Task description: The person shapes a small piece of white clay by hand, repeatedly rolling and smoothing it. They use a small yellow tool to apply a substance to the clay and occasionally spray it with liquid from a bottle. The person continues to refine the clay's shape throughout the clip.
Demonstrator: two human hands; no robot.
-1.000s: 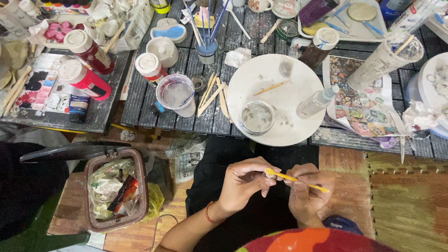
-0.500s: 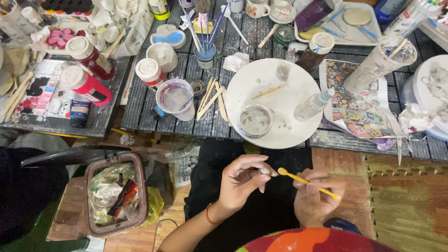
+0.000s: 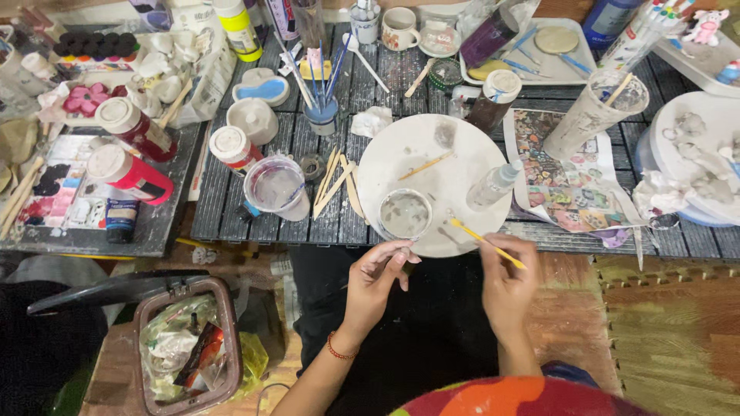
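Head view shows the right hand point(image 3: 509, 281) pinching a yellow modelling tool point(image 3: 487, 243) over the round white board point(image 3: 432, 181). The left hand point(image 3: 374, 277) has its fingers closed on a small piece (too tiny to identify) beside the water cup point(image 3: 405, 214). Keeping both steady near the table point(image 3: 231, 208) edge seems wise.

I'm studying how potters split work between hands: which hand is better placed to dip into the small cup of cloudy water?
Probably the left hand: its fingertips sit just below the small cup, apparently empty. The right hand is farther off and holds a yellow tool.
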